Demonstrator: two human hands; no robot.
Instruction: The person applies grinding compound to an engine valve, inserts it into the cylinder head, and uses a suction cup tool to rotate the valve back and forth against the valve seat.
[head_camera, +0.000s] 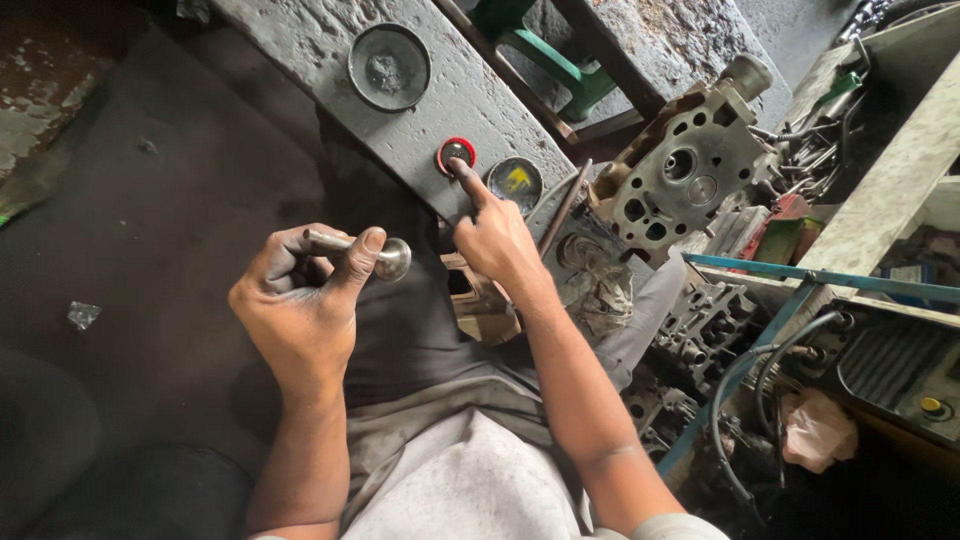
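Left hand (300, 300) has its grip clamped on an engine valve (360, 250). Valve's long axis runs near-horizontal, stem toward 9 o'clock, round head toward 3 o'clock. Stem sits inside the curled fingers with the thumb pressed over it; the head sticks out past the thumb tip, clear of the grip, at 3 o'clock from the fist.

Right hand (495, 240) holds nothing: index finger stretched out, tip dipped in a small red-rimmed round tin (455, 153), other fingers curled together. That tin sits on the grey slab surface (330, 50). At 3 o'clock of it, just beside, a dark round lid with a yellow mark (516, 181). At 11 o'clock, well apart, a larger dark round lid (389, 66).

Cylinder head (685, 170) sits at 3 o'clock from the right hand, ports facing up.
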